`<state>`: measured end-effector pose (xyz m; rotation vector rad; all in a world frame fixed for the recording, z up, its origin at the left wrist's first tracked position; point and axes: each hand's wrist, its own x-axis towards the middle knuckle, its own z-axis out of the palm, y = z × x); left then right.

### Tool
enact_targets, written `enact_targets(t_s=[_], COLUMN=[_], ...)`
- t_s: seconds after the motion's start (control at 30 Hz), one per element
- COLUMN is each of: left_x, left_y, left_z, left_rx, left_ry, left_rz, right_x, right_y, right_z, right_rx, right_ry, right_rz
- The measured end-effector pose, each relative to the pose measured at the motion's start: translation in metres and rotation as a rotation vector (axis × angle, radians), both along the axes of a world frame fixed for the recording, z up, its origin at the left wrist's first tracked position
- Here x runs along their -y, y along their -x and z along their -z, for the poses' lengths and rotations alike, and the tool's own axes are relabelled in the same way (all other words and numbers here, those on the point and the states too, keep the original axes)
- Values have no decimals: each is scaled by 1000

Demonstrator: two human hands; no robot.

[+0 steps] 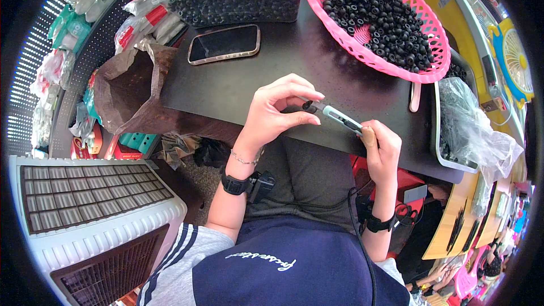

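Observation:
My left hand (pixel 280 105) pinches a small black ring-shaped part (pixel 307 105) between thumb and fingers, above the near edge of the dark table (pixel 283 79). In my right hand (pixel 382 147) is a pale blue utility knife (pixel 341 119), its tip pointing left and touching or nearly touching the black part. The right thumb wears a tan covering. Beyond my hands, a pink plastic basket (pixel 340 50) holds many similar black parts (pixel 379 22), with a small pink piece among them. A clear plastic bin (pixel 238 14) at the back is full of black parts too.
A phone (pixel 224 44) lies on the table, left of centre. An open brown bag (pixel 133 79) hangs at the table's left edge. On the right stand a grey tray (pixel 439 130) and clear plastic bags (pixel 476 119). A white air cooler (pixel 96 221) is at lower left; another person's hands (pixel 439 275) show lower right.

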<state>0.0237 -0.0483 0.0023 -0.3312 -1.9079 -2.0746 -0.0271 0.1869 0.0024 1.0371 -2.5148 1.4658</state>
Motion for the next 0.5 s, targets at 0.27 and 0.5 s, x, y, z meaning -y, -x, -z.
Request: enact_targets(t_s=[0.27, 0.5], left_x=[0, 0], left_y=[0, 1], left_z=[1, 3], left_rx=[-2, -14], left_ry=[-76, -110], left_rz=[45, 72], right_x=[0, -1], right_y=[0, 1], right_z=[0, -1], right_rx=[17, 42], right_ry=[-11, -24], right_rz=[2, -7])
